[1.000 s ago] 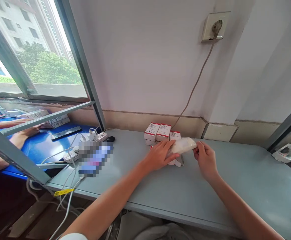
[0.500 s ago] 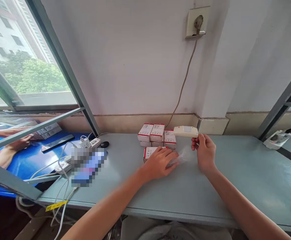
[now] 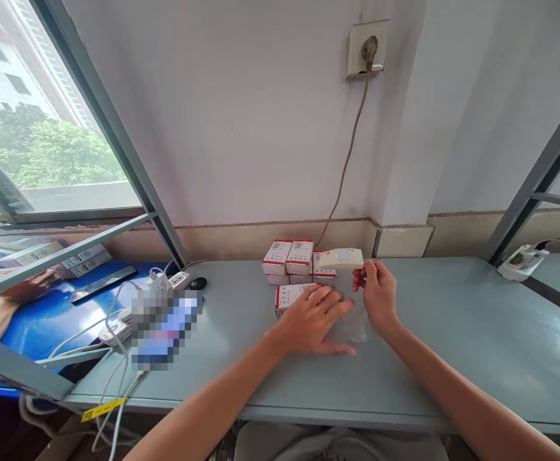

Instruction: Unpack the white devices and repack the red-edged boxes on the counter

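My right hand [image 3: 379,294] pinches one end of a long cream-white plastic device [image 3: 342,258], possibly a motion detector. It has a paler rectangular window and a small red mark, and it is held up level above the table. My left hand [image 3: 314,318] is open, fingers and thumb spread, low over the table. At its fingertips lies a clear plastic bag [image 3: 354,328], partly covered by the hand. A small white box with red edges [image 3: 289,296] is just behind my left hand, which hides its right part.
More red-and-white boxes [image 3: 277,256] are stacked near the wall on the grey table [image 3: 203,358]. Left are a blurred-out phone [image 3: 167,330], cables, power strips and a black mouse [image 3: 198,283]. A metal frame [image 3: 116,134] separates another person's arms [image 3: 15,294] at a blue table.
My left hand has opened and spread its fingers, letting the plastic bag go onto the table. My right hand still holds the device. The view has shifted slightly.
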`<state>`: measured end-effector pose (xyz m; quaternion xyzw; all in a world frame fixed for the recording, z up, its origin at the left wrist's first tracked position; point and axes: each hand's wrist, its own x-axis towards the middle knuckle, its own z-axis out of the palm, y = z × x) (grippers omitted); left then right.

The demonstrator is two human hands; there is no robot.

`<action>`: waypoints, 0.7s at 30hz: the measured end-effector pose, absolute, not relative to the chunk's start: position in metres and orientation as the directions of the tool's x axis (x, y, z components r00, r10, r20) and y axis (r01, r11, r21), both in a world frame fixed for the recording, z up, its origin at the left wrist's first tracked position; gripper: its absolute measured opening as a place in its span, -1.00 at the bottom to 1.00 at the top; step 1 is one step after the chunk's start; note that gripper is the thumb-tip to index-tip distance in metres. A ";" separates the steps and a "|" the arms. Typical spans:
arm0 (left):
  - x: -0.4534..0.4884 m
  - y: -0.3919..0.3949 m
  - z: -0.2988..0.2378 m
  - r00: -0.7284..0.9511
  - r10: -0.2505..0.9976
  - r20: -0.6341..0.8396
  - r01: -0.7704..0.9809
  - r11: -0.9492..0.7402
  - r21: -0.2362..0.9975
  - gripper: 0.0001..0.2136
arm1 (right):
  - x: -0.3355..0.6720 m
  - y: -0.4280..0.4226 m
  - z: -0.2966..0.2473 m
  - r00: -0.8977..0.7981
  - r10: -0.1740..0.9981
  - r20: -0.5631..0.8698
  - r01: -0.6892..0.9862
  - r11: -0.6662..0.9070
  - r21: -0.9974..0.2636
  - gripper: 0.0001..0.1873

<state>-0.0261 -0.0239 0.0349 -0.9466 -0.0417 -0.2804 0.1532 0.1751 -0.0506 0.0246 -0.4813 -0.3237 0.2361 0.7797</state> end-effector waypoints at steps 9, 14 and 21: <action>-0.035 -0.004 0.045 0.533 0.143 0.834 0.516 -0.836 -0.187 -0.30 | 0.162 -0.061 0.046 0.268 0.835 0.481 0.117 0.467 -0.876 -0.46; -0.055 0.023 0.057 0.654 0.221 0.724 0.461 -0.875 -0.149 -0.40 | 0.158 -0.065 0.042 0.030 0.879 0.476 0.201 0.461 -0.864 -0.51; -0.069 0.043 0.054 0.665 0.208 0.717 0.479 -0.855 -0.197 -0.43 | 0.171 -0.049 0.041 -0.172 0.816 0.551 0.615 0.526 -0.587 -0.68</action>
